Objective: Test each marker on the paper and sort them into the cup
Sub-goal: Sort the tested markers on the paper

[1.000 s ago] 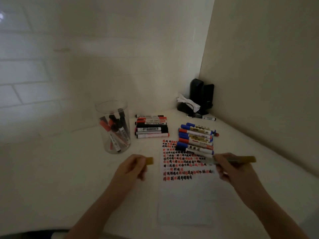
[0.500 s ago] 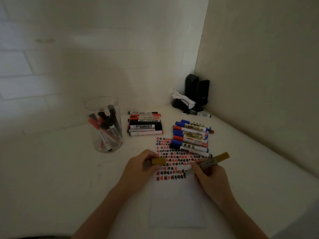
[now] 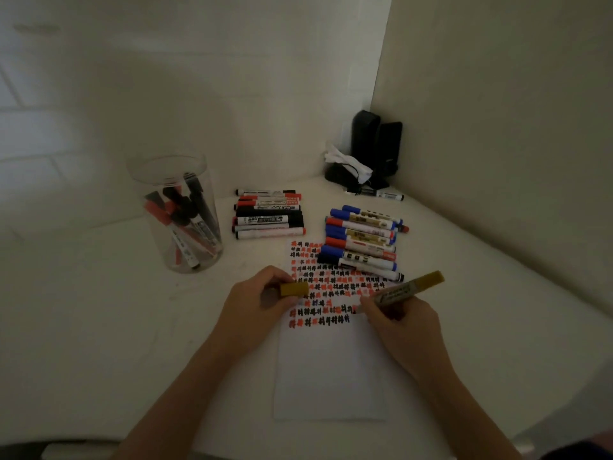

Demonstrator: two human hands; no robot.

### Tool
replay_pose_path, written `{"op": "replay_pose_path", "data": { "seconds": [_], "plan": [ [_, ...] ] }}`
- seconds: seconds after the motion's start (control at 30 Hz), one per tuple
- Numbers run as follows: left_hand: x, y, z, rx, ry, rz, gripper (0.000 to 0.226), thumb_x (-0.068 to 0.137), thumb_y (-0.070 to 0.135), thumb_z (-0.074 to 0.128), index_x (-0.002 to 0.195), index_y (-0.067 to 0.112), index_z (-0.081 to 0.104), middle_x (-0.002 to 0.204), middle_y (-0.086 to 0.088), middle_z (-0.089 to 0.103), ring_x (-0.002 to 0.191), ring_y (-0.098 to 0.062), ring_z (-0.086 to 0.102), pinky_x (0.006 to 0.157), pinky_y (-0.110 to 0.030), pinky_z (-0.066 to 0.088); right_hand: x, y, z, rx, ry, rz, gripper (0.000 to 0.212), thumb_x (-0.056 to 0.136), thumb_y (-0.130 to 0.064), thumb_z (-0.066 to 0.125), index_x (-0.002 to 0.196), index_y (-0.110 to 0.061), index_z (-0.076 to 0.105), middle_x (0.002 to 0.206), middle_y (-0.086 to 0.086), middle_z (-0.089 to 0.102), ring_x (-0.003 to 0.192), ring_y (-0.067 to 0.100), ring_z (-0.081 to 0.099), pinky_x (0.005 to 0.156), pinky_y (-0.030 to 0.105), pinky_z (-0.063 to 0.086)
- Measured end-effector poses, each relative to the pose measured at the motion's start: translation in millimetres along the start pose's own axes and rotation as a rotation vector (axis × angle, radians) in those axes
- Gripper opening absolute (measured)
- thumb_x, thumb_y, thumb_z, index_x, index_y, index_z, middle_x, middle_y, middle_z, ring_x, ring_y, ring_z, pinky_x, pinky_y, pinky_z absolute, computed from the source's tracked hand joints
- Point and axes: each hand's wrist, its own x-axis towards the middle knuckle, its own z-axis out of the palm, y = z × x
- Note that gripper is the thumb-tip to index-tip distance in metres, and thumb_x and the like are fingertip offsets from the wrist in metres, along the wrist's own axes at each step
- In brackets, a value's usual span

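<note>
My right hand (image 3: pixel 403 322) gripped a gold-ended marker (image 3: pixel 406 290) in a writing hold, its tip down on the paper (image 3: pixel 331 370) at the right end of the lower rows of red and black test marks, its tail tilted up and to the right. My left hand (image 3: pixel 257 302) pinched the marker's gold cap (image 3: pixel 294 289) between thumb and fingers, resting at the paper's left edge.

The paper's lower half was blank, and its near edge lay well short of the worktop's (image 3: pixel 99 343) front edge. Its far right corner was covered by a stack of blue- and red-capped markers (image 3: pixel 363 242), the nearest of them just beyond my right hand. A second stack of black and red markers (image 3: pixel 268 214) lay just past the far left corner. The clear plastic cup (image 3: pixel 179 214) stood upright to the left of that stack, well apart from my left hand, with several markers leaning inside it. Bare worktop lay open between the cup and my left forearm.

In the far corner, where the two walls met, I saw dark upright objects (image 3: pixel 376 141) with a crumpled white thing (image 3: pixel 345 162) and one lone marker (image 3: pixel 381 194) beside them.
</note>
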Motion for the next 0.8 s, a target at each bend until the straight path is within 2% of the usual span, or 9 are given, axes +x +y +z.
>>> {"op": "replay_pose_path", "data": {
  "seconds": [0.1,0.2,0.3,0.47,0.6,0.67,0.8],
  "plan": [
    [-0.4,-0.5,0.2,0.0,0.001,0.001,0.024,0.08,0.032,0.073,0.101,0.026,0.062,0.097,0.019,0.062,0.094,0.009,0.056,0.079,-0.001,0.039,-1.3,0.1,-0.3,0.017,-0.036,-0.009,0.018,0.081,-0.036,0.072,0.069,-0.029,0.06,0.066,-0.015,0.062,0.06,-0.01,0.059,0.05,0.005,0.044],
    [-0.6,-1.3,0.0,0.007,0.0,0.007,0.025,0.08,0.032,0.073,0.101,0.025,0.062,0.098,0.019,0.062,0.096,0.01,0.055,0.08,0.0,0.039,-1.0,2.0,-0.2,-0.003,-0.03,-0.004,0.02,0.08,-0.038,0.073,0.068,-0.026,0.062,0.064,-0.012,0.062,0.056,-0.005,0.059,0.049,0.007,0.044],
    [-0.9,-1.3,-0.2,0.013,-0.004,0.007,0.025,0.08,0.031,0.073,0.102,0.025,0.061,0.098,0.019,0.061,0.096,0.011,0.055,0.08,0.001,0.038,-1.1,2.4,-0.8,-0.011,-0.034,-0.02,0.017,0.08,-0.039,0.072,0.072,-0.029,0.062,0.067,-0.015,0.063,0.061,-0.012,0.058,0.049,0.005,0.043],
    [-1.3,-0.7,-0.6,0.008,-0.003,-0.007,0.025,0.081,0.03,0.073,0.103,0.025,0.061,0.099,0.019,0.062,0.094,0.012,0.055,0.078,0.002,0.038,-1.5,2.6,1.7,-0.014,-0.057,-0.052,0.015,0.081,-0.037,0.071,0.075,-0.027,0.063,0.07,-0.016,0.063,0.063,-0.013,0.058,0.05,0.004,0.043],
    [-1.7,-0.6,-1.2,0.015,-0.007,-0.012,0.025,0.081,0.031,0.072,0.103,0.026,0.061,0.099,0.019,0.061,0.093,0.01,0.056,0.079,0.001,0.038,-1.0,5.5,2.5,-0.033,-0.03,-0.045,0.017,0.081,-0.039,0.071,0.074,-0.027,0.061,0.07,-0.014,0.061,0.062,0.003,0.06,0.054,0.011,0.047],
    [-2.1,0.2,-0.7,0.019,-0.011,-0.018,0.024,0.082,0.031,0.072,0.102,0.027,0.061,0.099,0.019,0.061,0.093,0.008,0.056,0.079,0.0,0.038,-0.2,6.0,2.0,-0.038,-0.019,-0.038,0.019,0.08,-0.041,0.071,0.072,-0.029,0.059,0.07,-0.011,0.062,0.061,0.004,0.06,0.055,0.014,0.049],
    [-1.7,1.0,-0.5,0.01,-0.003,-0.01,0.023,0.081,0.03,0.072,0.101,0.027,0.061,0.098,0.02,0.061,0.093,0.011,0.056,0.079,0.001,0.038,-2.0,3.9,2.6,-0.028,-0.058,-0.049,0.017,0.081,-0.037,0.072,0.072,-0.03,0.06,0.069,-0.016,0.062,0.062,-0.007,0.06,0.053,0.006,0.046]
  ]
}}
